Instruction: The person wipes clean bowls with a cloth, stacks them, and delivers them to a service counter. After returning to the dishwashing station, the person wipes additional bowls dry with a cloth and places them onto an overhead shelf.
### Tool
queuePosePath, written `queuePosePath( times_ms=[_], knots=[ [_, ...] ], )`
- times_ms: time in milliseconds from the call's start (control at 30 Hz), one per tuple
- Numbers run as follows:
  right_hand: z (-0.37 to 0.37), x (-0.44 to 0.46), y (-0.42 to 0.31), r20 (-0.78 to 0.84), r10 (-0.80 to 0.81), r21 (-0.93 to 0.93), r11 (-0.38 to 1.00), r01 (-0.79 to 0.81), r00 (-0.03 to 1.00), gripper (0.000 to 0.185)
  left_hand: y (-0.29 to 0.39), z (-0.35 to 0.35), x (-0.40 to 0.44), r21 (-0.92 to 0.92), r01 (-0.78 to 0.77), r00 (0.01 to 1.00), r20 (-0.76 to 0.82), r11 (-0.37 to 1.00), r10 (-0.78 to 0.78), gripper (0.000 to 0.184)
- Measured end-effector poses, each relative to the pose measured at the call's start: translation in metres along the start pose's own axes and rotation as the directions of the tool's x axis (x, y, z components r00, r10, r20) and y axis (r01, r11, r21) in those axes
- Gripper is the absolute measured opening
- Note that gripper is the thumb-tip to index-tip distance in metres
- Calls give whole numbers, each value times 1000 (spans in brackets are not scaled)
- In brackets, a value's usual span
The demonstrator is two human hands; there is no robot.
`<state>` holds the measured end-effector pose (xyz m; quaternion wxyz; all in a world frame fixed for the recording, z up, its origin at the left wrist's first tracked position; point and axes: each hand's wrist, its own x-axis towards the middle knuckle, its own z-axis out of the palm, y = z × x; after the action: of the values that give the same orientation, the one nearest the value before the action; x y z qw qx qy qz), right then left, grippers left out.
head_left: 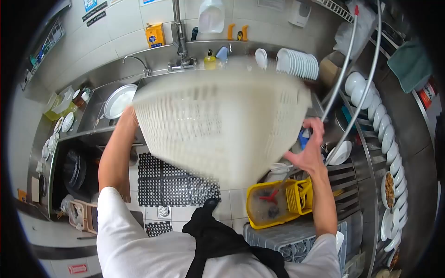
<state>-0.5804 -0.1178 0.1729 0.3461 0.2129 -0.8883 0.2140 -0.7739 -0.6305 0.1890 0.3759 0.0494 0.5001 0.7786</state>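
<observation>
A large white plastic crate [185, 120] with slotted sides is raised in front of me over the sink, smeared by motion. At its left edge is my left hand [131, 115], closed on the crate, with the fingers mostly hidden behind it. My right hand [307, 150] is curved at the crate's right side, its thumb and fingertips meeting the edge. Left of the crate, a white plate [121, 101] sits in the steel sink [95, 109]. Something blue [303, 138] shows just behind my right hand.
A yellow mop bucket [254, 217] stands on the floor beside a black rubber mat [157, 185]. White plates [299, 64] stand in a row behind the sink, and stacked white dishes [387, 134] line the right shelf. Two hoses [345, 65] hang at the right.
</observation>
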Motion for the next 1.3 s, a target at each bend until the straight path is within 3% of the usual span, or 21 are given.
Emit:
queuePosePath(
  times_ms=[33,233,333,367,433,500,567,600,633,667,733,767,833,933,967,1000,1067,1100,1167,1233,1300],
  knots=[
    [20,24,-6,43,147,146,978,-152,988,123,21,-9,8,-25,-83,996,-16,996,83,33],
    [64,165,-5,-146,-254,-88,966,243,956,143,113,-45,58,171,-221,973,-28,960,229,34],
    [49,204,-2,-202,-151,28,987,160,968,146,140,-59,77,170,-241,970,1,956,244,34],
    [38,208,11,-224,-216,-127,973,192,950,147,146,-63,82,165,-245,969,9,955,247,34],
    [37,217,23,9,-159,-337,929,153,987,143,153,-71,92,157,-245,969,22,957,245,34],
    [54,208,34,109,-161,-326,926,188,981,139,156,-77,98,142,-236,972,31,961,234,34],
    [69,206,48,208,-184,-315,917,244,961,135,152,-81,101,111,-210,977,50,971,205,34],
    [77,203,53,134,-108,-186,974,132,985,132,148,-79,100,137,-177,984,39,975,173,34],
    [89,199,59,70,-19,-41,999,22,997,129,144,-72,99,222,-138,990,-1,965,141,34],
    [113,190,63,68,86,82,992,-91,994,126,144,-64,100,604,45,983,-169,796,73,29],
    [140,178,85,114,159,91,981,-169,981,125,143,-43,91,629,75,984,-173,774,46,26],
    [143,177,92,85,122,67,990,-128,989,125,146,-39,88,659,100,984,-178,746,25,22],
    [142,193,72,25,48,11,999,-48,999,123,148,-80,97,499,176,976,-202,849,-84,11],
    [141,215,44,-53,-193,63,979,196,980,126,161,-104,88,442,213,925,197,871,-326,19],
    [139,219,36,-76,-270,69,959,275,960,126,157,-105,78,445,212,923,202,870,-328,19],
    [136,222,29,-104,-342,68,935,349,934,127,153,-83,50,322,26,1000,3,946,-28,18],
    [134,227,13,-174,-391,42,914,403,904,128,158,-85,45,-29,-338,925,-196,941,326,28],
    [129,227,5,-177,-388,32,916,400,904,128,173,-126,64,301,-334,930,-50,893,365,31],
    [123,225,-11,-80,11,170,985,3,997,127,175,-92,72,345,-390,899,-56,854,434,46],
    [132,232,-11,-96,120,285,954,-89,988,121,168,-62,83,120,-408,908,154,905,389,62],
    [153,230,-1,31,555,768,519,-375,831,117,111,-47,115,335,-571,816,130,749,564,75]
  ],
)
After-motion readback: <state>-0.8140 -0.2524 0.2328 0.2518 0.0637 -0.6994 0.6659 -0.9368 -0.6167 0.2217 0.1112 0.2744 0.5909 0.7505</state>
